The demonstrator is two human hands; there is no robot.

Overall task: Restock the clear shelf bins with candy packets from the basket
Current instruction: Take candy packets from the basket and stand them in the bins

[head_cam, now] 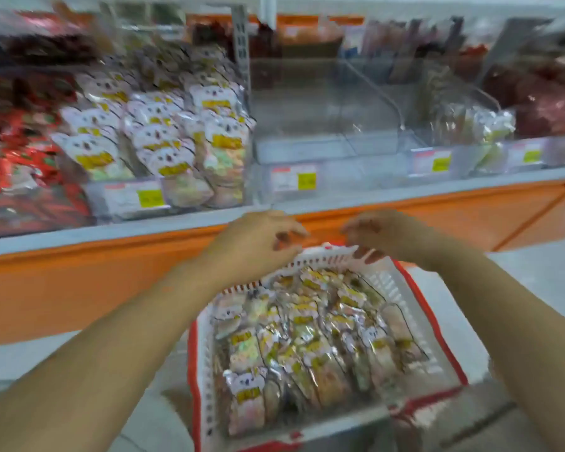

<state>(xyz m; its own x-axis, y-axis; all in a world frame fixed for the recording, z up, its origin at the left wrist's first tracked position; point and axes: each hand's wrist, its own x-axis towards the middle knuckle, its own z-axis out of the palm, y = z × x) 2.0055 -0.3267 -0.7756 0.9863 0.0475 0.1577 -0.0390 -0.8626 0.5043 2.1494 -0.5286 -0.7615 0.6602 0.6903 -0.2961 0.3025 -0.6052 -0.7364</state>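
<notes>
Left hand [258,236], right hand [384,233] curled at basket [320,255] rim, grip unclear | candy packets [307,340] inside | clear bin [327,148] beyond

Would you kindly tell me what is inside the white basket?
The white basket holds candy packets, white and yellow, packed right across it. They cover its floor, so whatever lies beneath them is hidden.

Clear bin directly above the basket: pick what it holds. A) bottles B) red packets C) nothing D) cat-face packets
C: the clear bin above the basket shows only bare walls and floor; the cat-face packets fill the bin to its left.
</notes>
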